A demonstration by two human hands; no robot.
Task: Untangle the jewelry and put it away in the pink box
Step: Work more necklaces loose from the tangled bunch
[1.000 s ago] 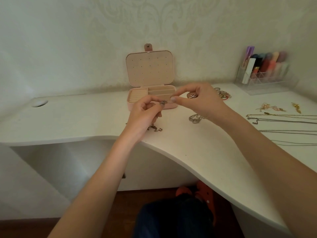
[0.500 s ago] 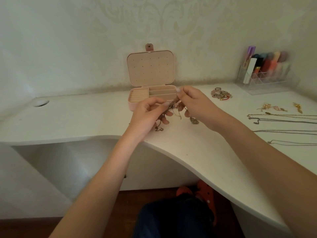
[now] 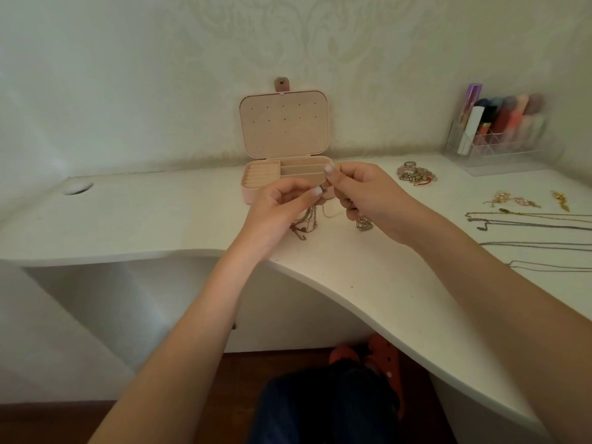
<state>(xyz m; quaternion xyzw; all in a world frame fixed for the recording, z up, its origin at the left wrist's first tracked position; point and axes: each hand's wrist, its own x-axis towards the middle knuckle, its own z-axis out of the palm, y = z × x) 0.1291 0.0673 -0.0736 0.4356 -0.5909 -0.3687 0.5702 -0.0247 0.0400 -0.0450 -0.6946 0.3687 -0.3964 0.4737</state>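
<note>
Fingers [image 3: 315, 192] of the left hand [image 3: 275, 209] and right hand [image 3: 368, 193] are pinching a tangled clump of chains [image 3: 309, 219], holding it up just above the white desk [image 3: 160, 216], directly in front of the open pink box [image 3: 288, 177]. Loose ends are dangling toward the desk. Judging by this, the untangling step is underway; next, one strand likely needs gently teasing free before going into a compartment.

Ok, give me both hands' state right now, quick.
Left hand: pinching the tangled chains, which hang down to the desk.
Right hand: pinching the same tangle from the other side.
</note>
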